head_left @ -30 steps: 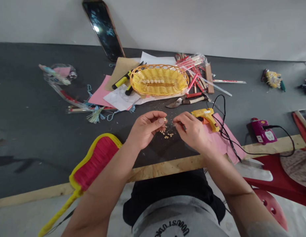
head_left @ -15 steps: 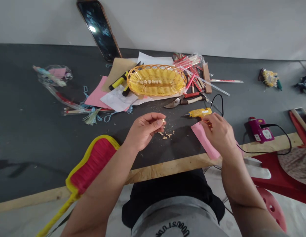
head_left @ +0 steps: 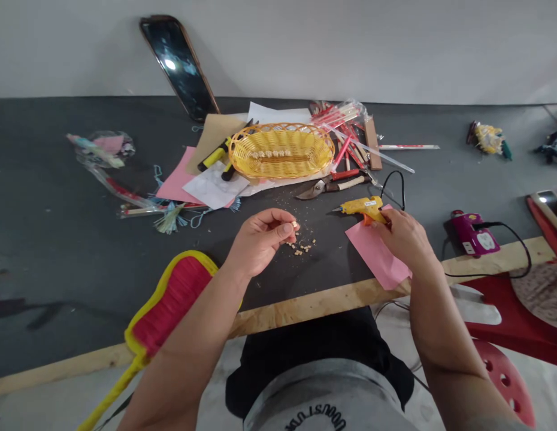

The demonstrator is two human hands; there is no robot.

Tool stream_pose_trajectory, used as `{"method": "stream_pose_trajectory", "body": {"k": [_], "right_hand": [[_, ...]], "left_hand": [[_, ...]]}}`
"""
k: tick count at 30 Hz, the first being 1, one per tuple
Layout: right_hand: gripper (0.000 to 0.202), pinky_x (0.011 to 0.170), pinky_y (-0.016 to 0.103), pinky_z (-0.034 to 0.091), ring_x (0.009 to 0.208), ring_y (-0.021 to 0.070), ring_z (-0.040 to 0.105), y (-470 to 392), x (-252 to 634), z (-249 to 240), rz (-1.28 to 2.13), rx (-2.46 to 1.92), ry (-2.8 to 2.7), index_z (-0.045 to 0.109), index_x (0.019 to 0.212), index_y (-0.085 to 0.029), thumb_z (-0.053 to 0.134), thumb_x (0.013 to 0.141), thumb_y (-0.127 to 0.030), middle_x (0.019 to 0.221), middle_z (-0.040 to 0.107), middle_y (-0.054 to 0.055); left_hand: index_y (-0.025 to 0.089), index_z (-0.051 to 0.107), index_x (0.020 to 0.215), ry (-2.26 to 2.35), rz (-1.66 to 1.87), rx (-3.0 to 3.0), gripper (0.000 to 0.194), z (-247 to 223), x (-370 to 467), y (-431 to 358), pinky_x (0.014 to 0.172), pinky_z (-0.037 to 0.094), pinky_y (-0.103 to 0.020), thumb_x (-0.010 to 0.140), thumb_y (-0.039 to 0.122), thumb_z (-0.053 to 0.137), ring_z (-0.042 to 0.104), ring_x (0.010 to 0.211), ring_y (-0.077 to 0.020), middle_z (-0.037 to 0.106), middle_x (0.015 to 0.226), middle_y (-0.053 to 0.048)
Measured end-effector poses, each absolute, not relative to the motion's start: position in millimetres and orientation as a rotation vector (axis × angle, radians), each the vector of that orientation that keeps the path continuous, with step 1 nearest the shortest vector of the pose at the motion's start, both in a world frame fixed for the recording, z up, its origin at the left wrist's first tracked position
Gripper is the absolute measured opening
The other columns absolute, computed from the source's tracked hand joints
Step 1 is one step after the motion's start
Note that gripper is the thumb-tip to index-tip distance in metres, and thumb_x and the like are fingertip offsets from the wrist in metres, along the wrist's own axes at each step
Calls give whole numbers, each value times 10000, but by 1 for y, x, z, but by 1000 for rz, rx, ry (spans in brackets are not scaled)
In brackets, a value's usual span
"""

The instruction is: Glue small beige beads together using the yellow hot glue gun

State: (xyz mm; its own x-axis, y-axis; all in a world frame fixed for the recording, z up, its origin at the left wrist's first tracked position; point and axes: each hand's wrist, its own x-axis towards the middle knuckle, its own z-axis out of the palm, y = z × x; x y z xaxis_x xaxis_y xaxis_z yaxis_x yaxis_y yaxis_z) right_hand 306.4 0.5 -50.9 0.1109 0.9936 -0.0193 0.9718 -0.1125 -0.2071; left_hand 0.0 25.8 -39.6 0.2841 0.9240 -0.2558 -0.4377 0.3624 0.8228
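My left hand [head_left: 265, 239] pinches a small pale wooden piece [head_left: 295, 225] between thumb and fingertips, just above the table. Below and beside it lie several similar little wooden bits [head_left: 303, 247] amid crumbs. My right hand [head_left: 406, 236] is closed around the rear of a yellow hot glue gun [head_left: 362, 208], whose nozzle points left; part of its handle is hidden by the fingers. Under the gun and this hand is a sheet of pink paper [head_left: 375, 254]. A yellow wicker basket [head_left: 282, 170] behind my hands holds a row of small pale clusters [head_left: 272, 154].
Pruning shears [head_left: 335, 184] lie before the basket. A phone [head_left: 182, 69] leans on the wall. At left rests a red-and-yellow fan-shaped piece [head_left: 170, 299]. A purple power socket [head_left: 475, 233] stands right, its black cord running near my right arm.
My right hand has shifted slightly right and back, from over the glue gun's handle to its rear end. My left hand keeps its pinch. The view has tilted slightly.
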Motion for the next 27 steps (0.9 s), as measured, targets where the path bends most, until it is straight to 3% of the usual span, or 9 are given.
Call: {"method": "stream_pose_trajectory", "body": {"k": [4, 8, 12, 16, 20, 27], "right_hand": [[283, 787, 383, 491, 884, 271, 647, -4, 310, -45, 314, -2069, -1819, 684, 1096, -170, 532, 917, -327, 961, 691, 125], [369, 651, 311, 498, 708, 185, 625, -12, 309, -29, 754, -1763, -1385, 658, 1120, -183, 578, 925, -485, 864, 668, 65], [414, 639, 274, 521, 708, 153, 629, -15, 306, -12, 1224, -1436, -1107, 656, 1047, -213, 768, 797, -523, 857, 671, 30], [447, 563, 257, 494, 642, 140, 586, -13, 307, -6, 1424, -1371, -1156, 677, 952, -201, 880, 683, -494, 770, 646, 16], [437, 550, 276, 496, 650, 159, 602, -12, 301, -6, 1488, -1356, -1276, 695, 934, -174, 781, 784, -576, 775, 669, 56], [342, 476, 252, 443, 560, 91, 510, -13, 260, -12, 1529, -1121, -1453, 647, 1107, -198, 672, 915, -480, 1014, 687, 80]], "left_hand": [[166, 765, 741, 830, 1032, 707, 276, -41, -1, 25, 576, 555, -189, 577, 272, 959, 639, 558, -84, 737, 679, -10], [166, 761, 755, 841, 1017, 704, 280, -42, -2, 26, 567, 550, -188, 593, 290, 952, 641, 559, -86, 743, 691, -14], [170, 761, 767, 857, 1000, 694, 292, -42, -2, 26, 570, 546, -188, 587, 295, 954, 651, 566, -91, 747, 692, -15], [169, 761, 785, 866, 1001, 694, 295, -42, -1, 26, 588, 544, -197, 590, 284, 950, 652, 582, -94, 749, 699, -18], [164, 753, 776, 883, 1000, 703, 301, -43, -2, 26, 582, 539, -203, 590, 298, 949, 649, 583, -99, 742, 694, -19], [162, 747, 750, 873, 994, 678, 313, -43, -2, 25, 567, 542, -194, 566, 297, 961, 646, 562, -98, 736, 663, -16]]}}
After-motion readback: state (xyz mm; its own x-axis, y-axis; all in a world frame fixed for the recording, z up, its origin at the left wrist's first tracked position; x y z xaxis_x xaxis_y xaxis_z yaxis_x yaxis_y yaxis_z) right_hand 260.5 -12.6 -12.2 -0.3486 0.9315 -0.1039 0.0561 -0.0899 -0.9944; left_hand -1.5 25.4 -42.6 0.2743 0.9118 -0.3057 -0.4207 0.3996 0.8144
